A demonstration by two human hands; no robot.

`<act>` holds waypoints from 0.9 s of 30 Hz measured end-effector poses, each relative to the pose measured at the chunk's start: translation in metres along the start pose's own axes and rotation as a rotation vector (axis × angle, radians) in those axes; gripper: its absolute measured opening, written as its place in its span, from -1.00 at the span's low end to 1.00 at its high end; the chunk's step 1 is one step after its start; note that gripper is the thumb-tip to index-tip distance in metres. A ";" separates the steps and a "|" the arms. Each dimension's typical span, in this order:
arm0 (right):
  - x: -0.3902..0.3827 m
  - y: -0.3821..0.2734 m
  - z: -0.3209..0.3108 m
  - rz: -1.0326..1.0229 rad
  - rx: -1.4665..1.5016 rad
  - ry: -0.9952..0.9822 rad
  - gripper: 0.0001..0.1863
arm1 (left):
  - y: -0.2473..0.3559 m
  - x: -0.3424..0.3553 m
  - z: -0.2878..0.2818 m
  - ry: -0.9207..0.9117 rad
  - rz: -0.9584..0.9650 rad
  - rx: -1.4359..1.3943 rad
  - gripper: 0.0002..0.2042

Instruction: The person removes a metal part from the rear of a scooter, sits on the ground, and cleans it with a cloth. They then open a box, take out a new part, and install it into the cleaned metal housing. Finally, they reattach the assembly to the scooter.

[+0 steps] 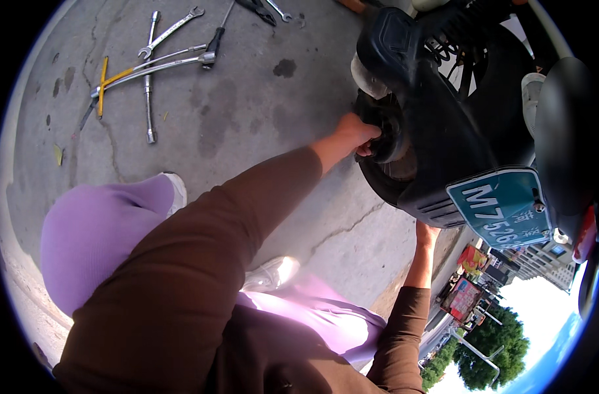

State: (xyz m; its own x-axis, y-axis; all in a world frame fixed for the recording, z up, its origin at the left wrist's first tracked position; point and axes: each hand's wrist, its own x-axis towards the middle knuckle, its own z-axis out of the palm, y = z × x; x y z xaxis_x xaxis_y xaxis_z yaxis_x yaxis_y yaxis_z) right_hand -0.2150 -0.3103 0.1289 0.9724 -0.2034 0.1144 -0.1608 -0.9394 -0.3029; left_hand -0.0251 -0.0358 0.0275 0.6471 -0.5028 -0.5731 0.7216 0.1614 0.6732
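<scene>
My left hand [358, 133] reaches to the hub of a scooter's rear wheel [385, 177]. Its fingers are curled closed against the dark round hub part [392, 134]; whatever lies between them is hidden. Only the wrist and heel of my right hand [427, 232] show, under the lower edge of the black rear mudguard [437, 157]. The mudguard covers the fingers of that hand. A green number plate [501, 207] is fixed to the mudguard, just right of my right wrist.
On the concrete at the far left lie a cross-shaped wheel wrench [149, 98], a combination spanner [172, 33], a yellow-handled T-wrench [104, 85] and a screwdriver [215, 43]. Black-handled pliers [258, 10] lie further right. A black cover [388, 46] overhangs the wheel.
</scene>
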 end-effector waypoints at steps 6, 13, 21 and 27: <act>-0.003 0.009 -0.001 -0.021 -0.042 -0.004 -0.51 | 0.002 -0.007 -0.001 0.017 0.124 0.279 -0.67; 0.000 0.023 -0.001 -0.074 -0.117 0.020 -0.55 | -0.010 0.013 -0.006 0.076 0.536 0.728 -0.68; 0.002 0.017 -0.004 -0.012 -0.073 -0.016 -0.56 | -0.032 -0.001 -0.047 0.007 0.273 0.283 -0.73; 0.005 0.001 0.000 -0.086 0.035 0.029 -0.57 | -0.047 0.010 -0.170 0.661 0.287 0.988 -0.68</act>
State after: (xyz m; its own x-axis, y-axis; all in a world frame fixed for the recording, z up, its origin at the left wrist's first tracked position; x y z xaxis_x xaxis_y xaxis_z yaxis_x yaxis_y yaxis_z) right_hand -0.2101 -0.3125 0.1296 0.9770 -0.1305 0.1684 -0.0703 -0.9437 -0.3234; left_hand -0.0111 0.0965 -0.0895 0.9603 0.0199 -0.2784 0.2210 -0.6635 0.7148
